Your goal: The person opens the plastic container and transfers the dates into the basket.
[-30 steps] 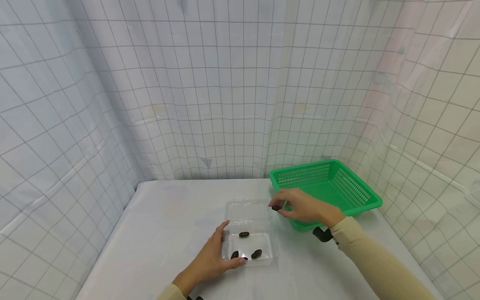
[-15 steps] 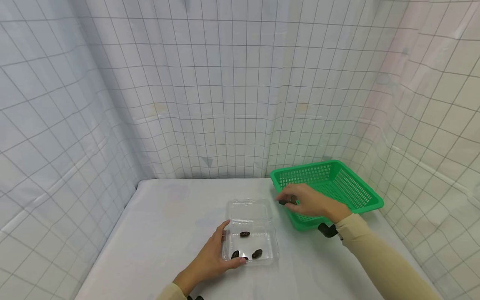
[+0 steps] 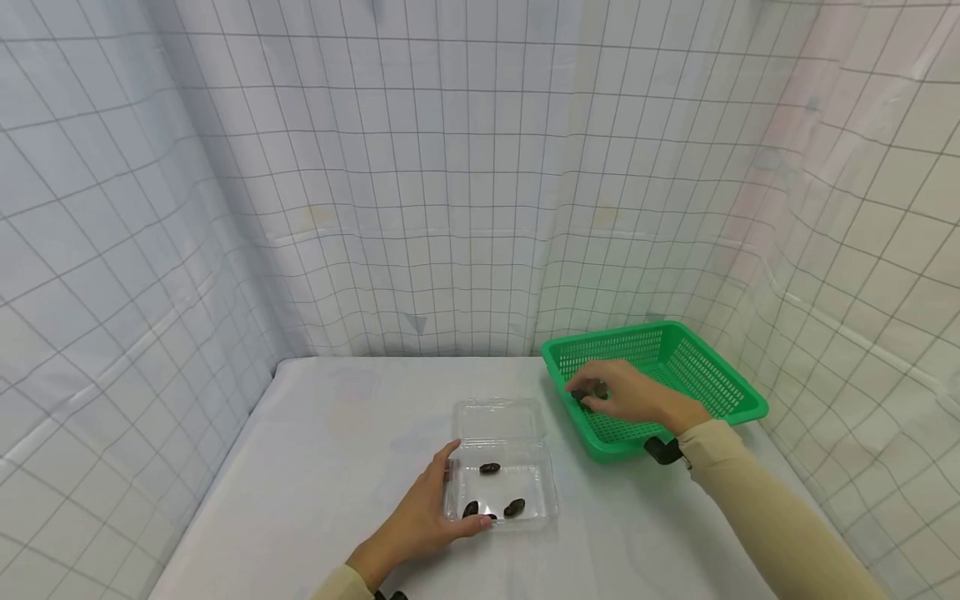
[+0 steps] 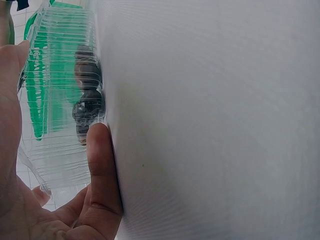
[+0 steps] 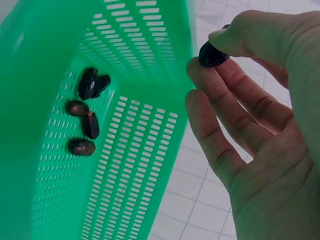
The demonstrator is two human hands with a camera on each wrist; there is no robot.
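Observation:
My right hand (image 3: 630,393) pinches a dark, glossy date (image 5: 213,55) between thumb and fingertips, over the near-left part of the green basket (image 3: 697,375). Several more dates lie along one side of the basket's floor in the right wrist view, one being a brown date (image 5: 81,147). With thumb and fingers around its near-left corner, my left hand (image 3: 422,514) holds a clear plastic clamshell container (image 3: 536,483), its lid folded back. Inside are several dates, among them one date (image 3: 489,468) near the hinge and another date (image 3: 514,507); my left thumb partly covers one.
A white cloth covers the table (image 3: 337,450). White grid-patterned curtains (image 3: 450,208) hang behind it and along both sides. The basket stands at the back right, close to the right curtain, with a narrow gap between it and the container.
My right hand has travelled right and away from me with the date, from beside the container lid to over the basket. My left hand and the container have stayed in place.

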